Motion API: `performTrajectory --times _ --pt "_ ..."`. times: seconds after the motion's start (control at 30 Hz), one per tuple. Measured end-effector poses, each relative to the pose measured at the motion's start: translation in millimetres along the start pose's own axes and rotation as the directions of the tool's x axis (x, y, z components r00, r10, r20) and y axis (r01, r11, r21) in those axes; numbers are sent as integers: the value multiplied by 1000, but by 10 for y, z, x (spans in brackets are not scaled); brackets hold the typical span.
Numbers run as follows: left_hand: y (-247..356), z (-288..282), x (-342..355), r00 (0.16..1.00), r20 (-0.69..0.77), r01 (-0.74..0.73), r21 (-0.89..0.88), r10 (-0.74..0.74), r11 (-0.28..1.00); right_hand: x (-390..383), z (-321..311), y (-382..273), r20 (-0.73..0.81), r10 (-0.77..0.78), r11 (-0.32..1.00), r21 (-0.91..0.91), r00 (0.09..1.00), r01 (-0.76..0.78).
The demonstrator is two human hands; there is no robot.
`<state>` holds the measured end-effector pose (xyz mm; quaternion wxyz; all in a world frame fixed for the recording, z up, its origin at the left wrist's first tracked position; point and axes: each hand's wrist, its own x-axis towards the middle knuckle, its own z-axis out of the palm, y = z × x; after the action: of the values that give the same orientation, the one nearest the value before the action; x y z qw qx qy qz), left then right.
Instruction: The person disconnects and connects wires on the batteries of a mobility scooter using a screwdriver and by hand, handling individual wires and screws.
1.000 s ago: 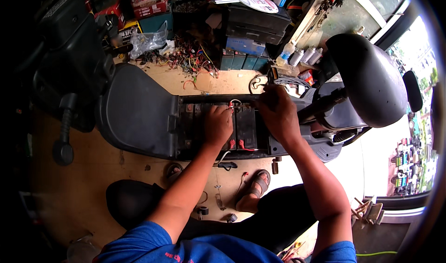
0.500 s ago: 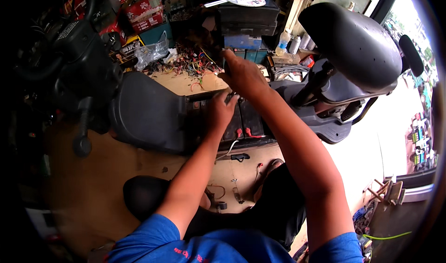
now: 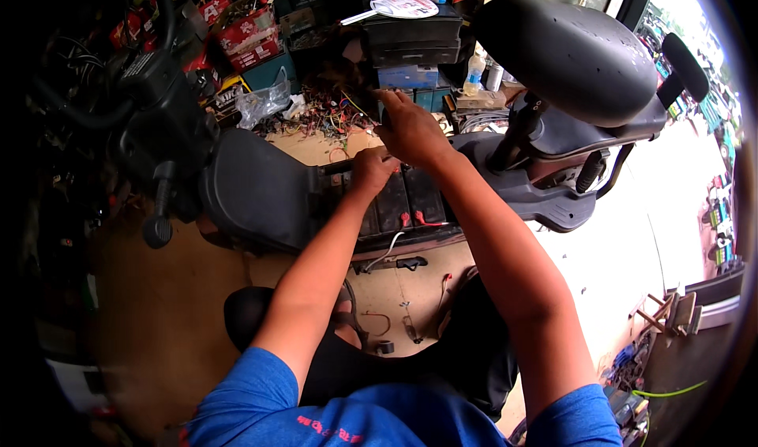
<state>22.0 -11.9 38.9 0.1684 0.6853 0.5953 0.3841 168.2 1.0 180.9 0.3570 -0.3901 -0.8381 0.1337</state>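
Observation:
An electric scooter (image 3: 251,190) stands across in front of me with its floorboard compartment uncovered. Black batteries (image 3: 392,208) sit side by side in it, with red-sleeved terminals (image 3: 406,219) at their near ends. My left hand (image 3: 373,170) is at the far end of the batteries, fingers closed and bent down; whatever they grip is hidden. Just above and to the right, my right hand (image 3: 416,133) is raised over the far edge of the compartment. Its fingers curl round toward the thumb, with something dark between them that I cannot make out. A white wire (image 3: 384,253) hangs over the near rim.
The scooter's seat (image 3: 568,56) rises at the right, its handlebar (image 3: 87,111) at the left. Beyond lie tangled wires (image 3: 320,115), a plastic bag (image 3: 266,99) and stacked boxes (image 3: 414,36) with a hand fan (image 3: 403,4). A tape roll (image 3: 385,347) lies by my feet.
My left hand has moved slightly up and away, its fingers now more hidden. The right hand stays nearly in place. The whole view has shifted a little.

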Motion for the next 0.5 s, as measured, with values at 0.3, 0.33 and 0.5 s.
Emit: performTrajectory --times 0.3,0.33,0.5 --pt "4 47 4 998 27 55 -43 -53 998 43 -40 -19 22 14 1000 -5 1000 -14" --pt "-32 55 8 999 -5 47 55 -47 997 50 -18 -19 10 -12 1000 -2 1000 12" --pt "-177 116 19 992 -119 -48 -4 47 999 61 3 -62 -3 -49 999 16 999 49"
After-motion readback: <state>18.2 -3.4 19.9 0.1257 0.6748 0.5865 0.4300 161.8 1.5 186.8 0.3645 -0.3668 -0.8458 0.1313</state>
